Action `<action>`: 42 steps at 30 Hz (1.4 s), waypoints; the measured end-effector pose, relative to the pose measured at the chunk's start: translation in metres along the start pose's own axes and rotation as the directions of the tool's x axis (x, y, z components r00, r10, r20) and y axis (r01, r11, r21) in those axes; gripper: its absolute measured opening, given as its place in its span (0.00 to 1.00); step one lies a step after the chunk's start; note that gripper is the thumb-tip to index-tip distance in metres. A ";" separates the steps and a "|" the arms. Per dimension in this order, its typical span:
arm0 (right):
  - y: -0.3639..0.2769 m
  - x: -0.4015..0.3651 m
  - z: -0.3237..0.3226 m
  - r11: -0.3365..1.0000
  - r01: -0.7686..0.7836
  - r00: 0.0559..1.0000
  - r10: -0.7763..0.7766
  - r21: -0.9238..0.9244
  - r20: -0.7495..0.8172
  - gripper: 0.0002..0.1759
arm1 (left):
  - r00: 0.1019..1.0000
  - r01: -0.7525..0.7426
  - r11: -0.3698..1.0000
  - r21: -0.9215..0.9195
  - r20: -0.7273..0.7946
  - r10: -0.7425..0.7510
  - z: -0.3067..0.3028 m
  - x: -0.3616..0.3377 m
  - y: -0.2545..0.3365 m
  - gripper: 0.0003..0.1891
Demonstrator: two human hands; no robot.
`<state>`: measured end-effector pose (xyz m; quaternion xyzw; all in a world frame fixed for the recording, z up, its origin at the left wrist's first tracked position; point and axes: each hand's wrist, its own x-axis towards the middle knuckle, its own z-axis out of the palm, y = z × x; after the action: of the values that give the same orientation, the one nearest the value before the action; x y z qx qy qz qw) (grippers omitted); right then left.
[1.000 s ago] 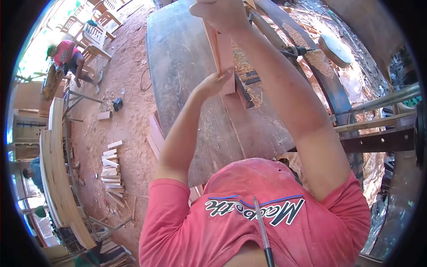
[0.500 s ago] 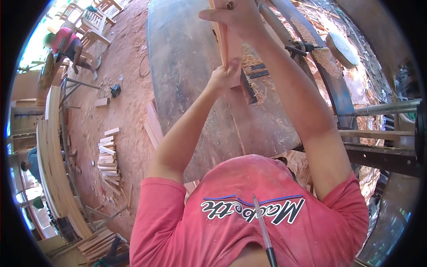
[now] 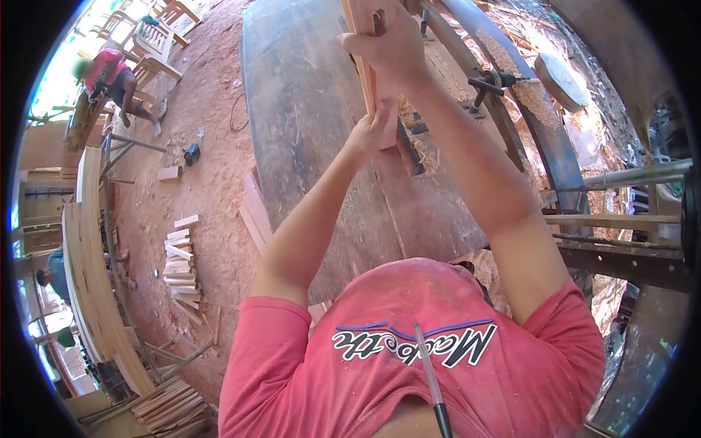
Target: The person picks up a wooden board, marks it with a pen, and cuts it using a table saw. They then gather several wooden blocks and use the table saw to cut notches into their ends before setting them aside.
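Note:
My left hand (image 3: pixel 367 137) is closed on the near end of a wooden board (image 3: pixel 365 79), its thumb pressed along the side. Farther up, my right hand (image 3: pixel 394 50) wraps over the same board, thumb reaching across its left edge. A dark hole shows in the wood beside the right hand's knuckles. The board stands on edge over a worn, dusty worktable (image 3: pixel 314 153), and its far end runs out of the picture. Against the near end of the wood lies a dark metal bar (image 3: pixel 409 150), with shavings around it.
Right of the table are a blue-grey metal beam (image 3: pixel 544 139) and a clamp-like screw handle (image 3: pixel 488 86). Cut wood blocks (image 3: pixel 182 266) lie on the dirt floor at left, near stacked planks (image 3: pixel 91 270). Another person (image 3: pixel 109 73) sits by wooden chairs (image 3: pixel 157 44) at upper left.
My right hand and the board have come slightly closer to my body. The left hand has shifted a little the same way, still gripping the board.

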<state>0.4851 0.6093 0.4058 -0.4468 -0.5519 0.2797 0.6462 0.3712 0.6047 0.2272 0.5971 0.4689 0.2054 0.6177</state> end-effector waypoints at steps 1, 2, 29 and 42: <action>0.002 0.001 0.002 0.997 0.053 0.997 -0.057 -0.064 -0.056 0.34 | 0.997 -0.066 0.998 0.023 -0.042 0.067 0.002 -0.002 0.001 0.52; 0.003 0.003 0.003 0.986 0.101 0.987 -0.115 -0.130 -0.109 0.33 | 0.988 -0.130 0.990 0.049 -0.083 0.134 0.003 -0.003 0.002 0.51; 0.022 0.032 0.006 0.980 0.165 0.977 -0.178 -0.115 -0.115 0.27 | 0.985 -0.143 0.989 -0.035 -0.103 0.139 -0.009 0.019 0.019 0.43; 0.032 0.042 0.007 0.967 0.188 0.973 -0.207 -0.172 -0.100 0.25 | 0.976 -0.172 0.985 0.023 -0.128 0.173 -0.015 0.027 0.026 0.44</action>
<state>0.4926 0.6613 0.3969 -0.4558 -0.5757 0.1415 0.6639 0.3795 0.6406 0.2445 0.6244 0.4557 0.2939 0.5622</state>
